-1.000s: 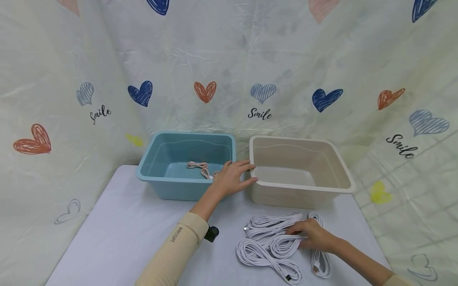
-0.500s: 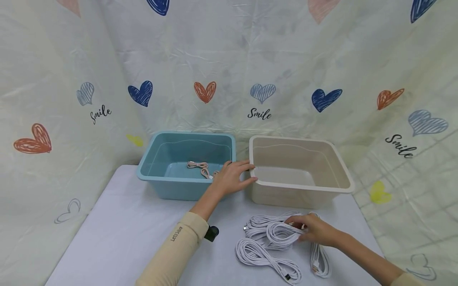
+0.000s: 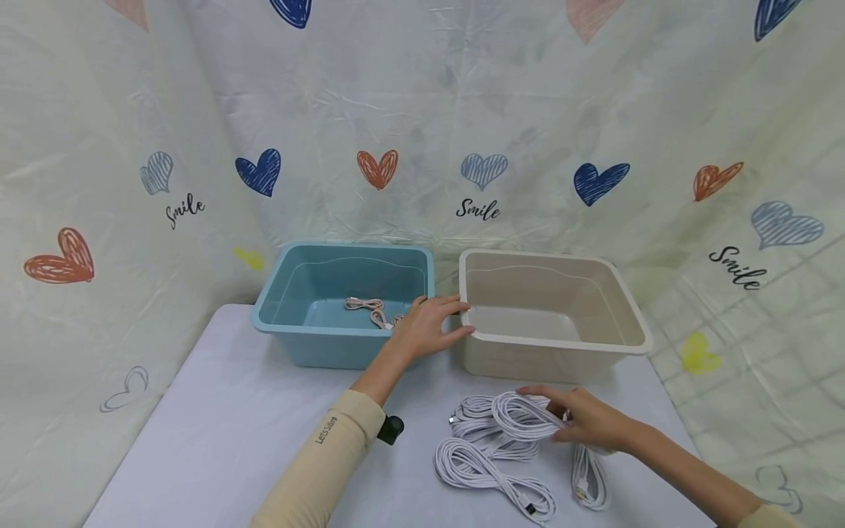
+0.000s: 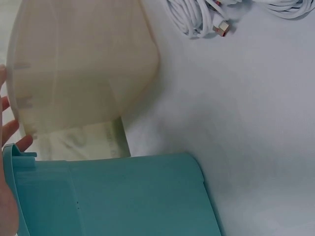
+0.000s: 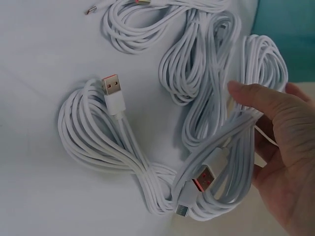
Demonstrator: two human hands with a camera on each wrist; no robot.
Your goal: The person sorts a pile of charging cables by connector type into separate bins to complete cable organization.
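White cable coil (image 3: 524, 418) sits lower centre-right of the head view, lifted slightly off the grey table (image 3: 218, 411) and held in the right hand (image 3: 587, 425), fingers and thumb curled round one side of the loop bundle. In the right wrist view that coil (image 5: 231, 162) hangs from the hand (image 5: 283, 157), USB plugs dangling at the bottom. More white coils (image 3: 491, 477) lie loose on the table just beside it. Left hand (image 3: 425, 326) rests flat, fingers straight, across the touching rims of the blue bin (image 3: 277, 323) and beige bin (image 3: 634, 341), mid-frame. Pinkish cable (image 3: 370, 308) lies in the blue bin. Judgement: coil is light, soft and floppy, loops unbound so they could spill or snag neighbours; best grabbed across the whole bundle mid-loop, not by a plug end.
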